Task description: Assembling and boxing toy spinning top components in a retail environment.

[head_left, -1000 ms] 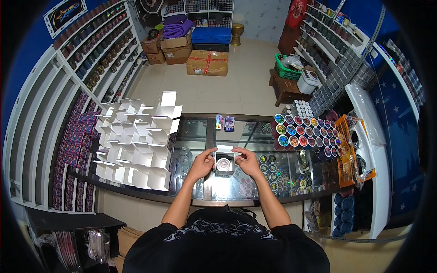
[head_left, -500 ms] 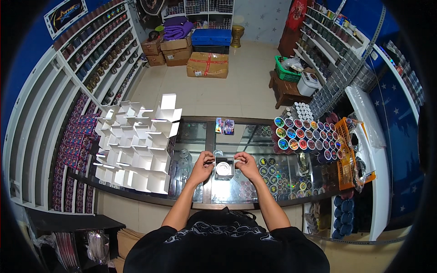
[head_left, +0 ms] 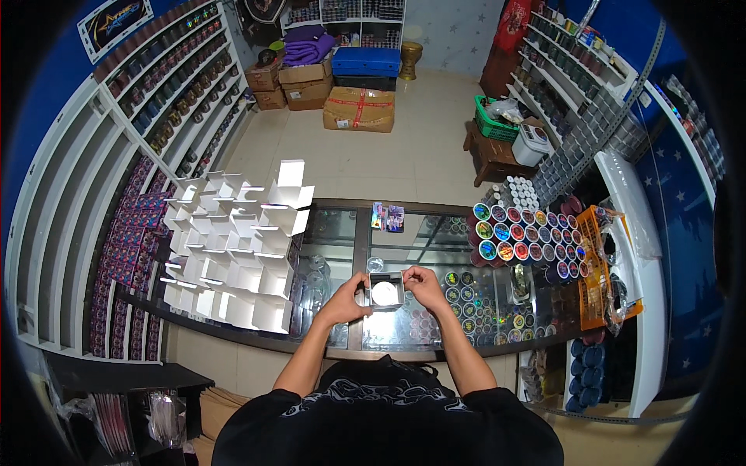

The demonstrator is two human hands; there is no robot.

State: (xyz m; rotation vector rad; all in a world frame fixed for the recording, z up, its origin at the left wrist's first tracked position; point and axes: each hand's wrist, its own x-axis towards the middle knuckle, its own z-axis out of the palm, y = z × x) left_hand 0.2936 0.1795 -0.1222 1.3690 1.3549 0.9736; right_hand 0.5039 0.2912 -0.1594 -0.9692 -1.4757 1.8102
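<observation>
A small open box (head_left: 400, 299) with dark inner walls stands over the glass counter in front of me. Inside it sits a round white object (head_left: 383, 293), seen from above; its exact kind cannot be made out. My left hand (head_left: 347, 300) is closed on the box's left side, thumb low and fingers higher up. At the far right corner my right hand (head_left: 424, 290) pinches the box's edge. A clear round piece (head_left: 374, 264), like a small lid or cup, lies just beyond the box.
Many open white boxes (head_left: 241, 241) crowd the counter's left. Two small printed boxes (head_left: 387, 218) lie at its far edge. Stacked round tubs with colourful lids (head_left: 522, 233) and an orange basket (head_left: 594, 268) occupy the right. The counter's glass top (head_left: 342, 233) has a dark frame.
The box appears slightly farther right and tilted a little differently. My left hand has lowered and wrapped its side; my right fingers have closed in on the far right corner.
</observation>
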